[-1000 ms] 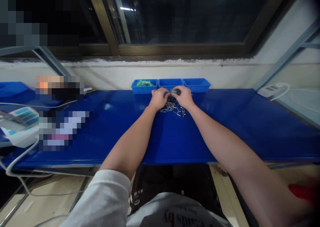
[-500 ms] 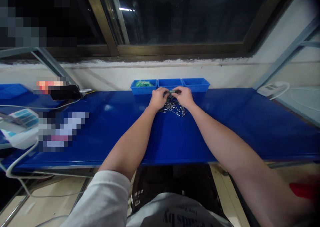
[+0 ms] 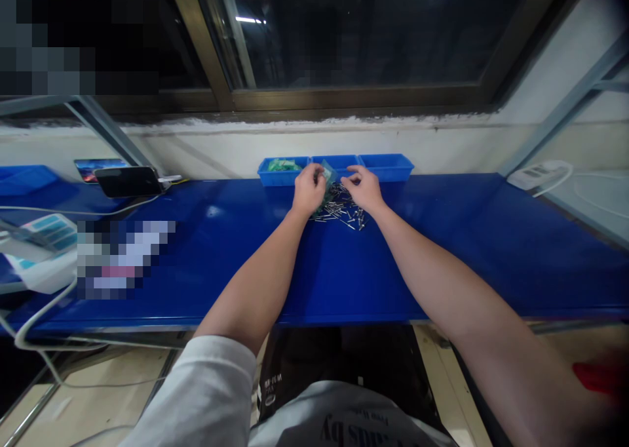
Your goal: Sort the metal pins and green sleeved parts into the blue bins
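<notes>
My left hand (image 3: 307, 190) is closed around a small green clear bag (image 3: 327, 174), holding it just above a pile of small metal pins (image 3: 341, 212) on the blue table (image 3: 344, 270). My right hand (image 3: 363, 189) hovers over the right side of the pile with its fingers loosely curled and nothing visible in them. Both hands sit close in front of three blue bins (image 3: 388, 165) at the table's far edge. The left bin holds green bags (image 3: 282, 164).
A phone (image 3: 128, 181) lies at the back left with a cable. A white device with blue buttons (image 3: 37, 250) and its white cord sit at the left edge. A white power strip (image 3: 538, 174) lies on the ledge at right. A window runs behind the table.
Both hands were joined on the small bag over the pins. Now the right hand has let go and drawn slightly right, while the left hand keeps the bag and has tilted it up.
</notes>
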{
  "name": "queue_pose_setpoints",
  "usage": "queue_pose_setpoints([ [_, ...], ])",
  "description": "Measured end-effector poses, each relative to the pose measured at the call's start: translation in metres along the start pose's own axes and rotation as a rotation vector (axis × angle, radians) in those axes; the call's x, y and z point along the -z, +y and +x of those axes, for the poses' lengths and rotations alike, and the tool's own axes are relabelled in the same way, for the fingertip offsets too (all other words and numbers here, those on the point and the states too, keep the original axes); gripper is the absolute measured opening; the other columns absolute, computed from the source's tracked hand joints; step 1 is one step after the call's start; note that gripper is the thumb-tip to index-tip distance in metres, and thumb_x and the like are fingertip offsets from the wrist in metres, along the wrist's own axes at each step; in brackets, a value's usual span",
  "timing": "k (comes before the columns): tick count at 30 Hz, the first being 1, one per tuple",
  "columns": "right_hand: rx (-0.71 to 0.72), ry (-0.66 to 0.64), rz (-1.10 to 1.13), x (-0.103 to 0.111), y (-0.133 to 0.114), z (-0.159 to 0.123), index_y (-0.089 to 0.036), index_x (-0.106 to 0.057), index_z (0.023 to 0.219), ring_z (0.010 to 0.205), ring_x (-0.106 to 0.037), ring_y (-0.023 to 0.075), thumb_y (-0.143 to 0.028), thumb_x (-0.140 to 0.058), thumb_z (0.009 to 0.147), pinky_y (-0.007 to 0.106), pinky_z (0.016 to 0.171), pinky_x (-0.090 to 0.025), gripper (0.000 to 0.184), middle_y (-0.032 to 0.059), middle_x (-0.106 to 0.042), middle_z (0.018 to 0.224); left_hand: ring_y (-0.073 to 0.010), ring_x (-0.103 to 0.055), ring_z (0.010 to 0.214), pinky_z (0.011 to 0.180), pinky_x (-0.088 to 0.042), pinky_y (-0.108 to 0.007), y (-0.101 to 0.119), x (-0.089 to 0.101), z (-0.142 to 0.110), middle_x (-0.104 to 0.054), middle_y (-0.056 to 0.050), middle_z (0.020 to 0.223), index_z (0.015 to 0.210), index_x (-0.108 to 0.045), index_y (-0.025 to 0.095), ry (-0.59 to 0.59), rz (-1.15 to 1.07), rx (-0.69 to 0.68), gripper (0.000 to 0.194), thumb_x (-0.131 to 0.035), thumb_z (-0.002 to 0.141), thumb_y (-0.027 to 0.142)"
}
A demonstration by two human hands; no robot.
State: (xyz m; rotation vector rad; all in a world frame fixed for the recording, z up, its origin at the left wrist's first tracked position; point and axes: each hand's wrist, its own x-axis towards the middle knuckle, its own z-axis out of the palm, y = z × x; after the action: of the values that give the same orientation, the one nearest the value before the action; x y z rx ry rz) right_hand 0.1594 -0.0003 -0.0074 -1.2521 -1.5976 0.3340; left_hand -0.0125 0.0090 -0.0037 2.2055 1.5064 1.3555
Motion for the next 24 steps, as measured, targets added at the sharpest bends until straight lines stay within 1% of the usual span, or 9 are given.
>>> queue_pose_setpoints([
  [2, -0.001, -0.024, -0.034, 0.001, 0.001, -0.001, -0.016, -0.068, 0.110, 0.084, -0.071, 0.0224, -0.026, -0.065, 0.084, 0.041, 0.091, -0.053, 0.029, 0.0049, -0.076, 0.081, -0.0225, -0.066, 0.106, 0.096, -0.053, -0.039, -0.003, 0.000, 0.002, -0.069, -0.012, 0.115, 0.117, -0.061, 0.017, 0.056, 0.001, 0.038, 0.028, -0.042, 0.096, 0.016],
  [4, 0.009, -0.049, -0.069, 0.000, 0.003, -0.001, -0.017, -0.070, 0.108, 0.084, -0.071, 0.0225, -0.027, -0.064, 0.084, 0.040, 0.090, -0.054, 0.026, 0.0050, -0.076, 0.082, -0.0237, -0.065, 0.110, 0.099, -0.052, -0.040, -0.006, 0.001, 0.004, -0.067, -0.013, 0.122, 0.123, -0.059, 0.017, 0.107, 0.003, 0.082, 0.030, -0.044, 0.097, 0.020],
  [7, 0.050, -0.092, -0.119, -0.001, 0.007, -0.001, -0.016, -0.072, 0.105, 0.085, -0.072, 0.0231, -0.027, -0.064, 0.084, 0.040, 0.089, -0.054, 0.025, 0.0066, -0.077, 0.086, -0.0270, -0.060, 0.120, 0.104, -0.048, -0.043, -0.012, 0.003, 0.006, -0.061, -0.014, 0.134, 0.136, -0.052, 0.019, 0.143, 0.035, 0.131, 0.040, -0.049, 0.097, 0.025],
  [9, 0.074, -0.119, -0.149, -0.002, 0.009, -0.001, -0.017, -0.073, 0.103, 0.087, -0.072, 0.0236, -0.027, -0.064, 0.084, 0.039, 0.088, -0.054, 0.023, 0.0074, -0.077, 0.090, -0.0317, -0.053, 0.130, 0.108, -0.044, -0.049, -0.015, 0.006, 0.007, -0.056, -0.015, 0.142, 0.142, -0.047, 0.022, 0.145, 0.058, 0.167, 0.049, -0.053, 0.094, 0.027],
  [12, 0.094, -0.152, -0.195, -0.002, 0.009, -0.001, -0.018, -0.074, 0.101, 0.089, -0.072, 0.0240, -0.025, -0.063, 0.084, 0.039, 0.088, -0.054, 0.021, 0.0075, -0.077, 0.091, -0.0389, -0.039, 0.141, 0.110, -0.035, -0.062, -0.017, 0.008, 0.006, -0.052, -0.013, 0.147, 0.148, -0.042, 0.027, 0.116, 0.087, 0.259, 0.062, -0.060, 0.088, 0.030],
  [14, 0.102, -0.169, -0.223, -0.002, 0.009, -0.001, -0.018, -0.074, 0.101, 0.090, -0.071, 0.0243, -0.025, -0.063, 0.085, 0.039, 0.088, -0.054, 0.021, 0.0075, -0.077, 0.090, -0.0402, -0.033, 0.143, 0.111, -0.031, -0.065, -0.016, 0.008, 0.005, -0.050, -0.011, 0.150, 0.150, -0.039, 0.030, 0.067, 0.129, 0.319, 0.068, -0.061, 0.085, 0.032],
  [17, 0.108, -0.184, -0.257, -0.001, 0.008, -0.002, -0.018, -0.074, 0.101, 0.092, -0.070, 0.0247, -0.025, -0.063, 0.085, 0.039, 0.089, -0.054, 0.021, 0.0075, -0.077, 0.091, -0.0391, -0.031, 0.144, 0.113, -0.027, -0.064, -0.012, 0.008, 0.004, -0.045, -0.009, 0.154, 0.152, -0.036, 0.030, -0.009, 0.237, 0.348, 0.070, -0.058, 0.085, 0.035],
  [19, 0.110, -0.196, -0.271, -0.001, 0.007, -0.003, -0.018, -0.074, 0.102, 0.093, -0.070, 0.0248, -0.025, -0.062, 0.085, 0.039, 0.088, -0.053, 0.021, 0.0074, -0.077, 0.091, -0.0401, -0.030, 0.145, 0.114, -0.027, -0.063, -0.009, 0.007, 0.003, -0.038, -0.011, 0.158, 0.152, -0.036, 0.027, -0.036, 0.320, 0.365, 0.071, -0.058, 0.085, 0.037],
  [24, 0.118, -0.211, -0.270, -0.001, 0.006, -0.003, -0.017, -0.074, 0.102, 0.093, -0.069, 0.0254, -0.024, -0.062, 0.086, 0.040, 0.087, -0.053, 0.022, 0.0086, -0.076, 0.092, -0.0465, -0.024, 0.145, 0.111, -0.028, -0.066, -0.006, 0.006, 0.001, -0.023, -0.016, 0.163, 0.149, -0.040, 0.024, -0.013, 0.431, 0.410, 0.073, -0.063, 0.082, 0.040],
])
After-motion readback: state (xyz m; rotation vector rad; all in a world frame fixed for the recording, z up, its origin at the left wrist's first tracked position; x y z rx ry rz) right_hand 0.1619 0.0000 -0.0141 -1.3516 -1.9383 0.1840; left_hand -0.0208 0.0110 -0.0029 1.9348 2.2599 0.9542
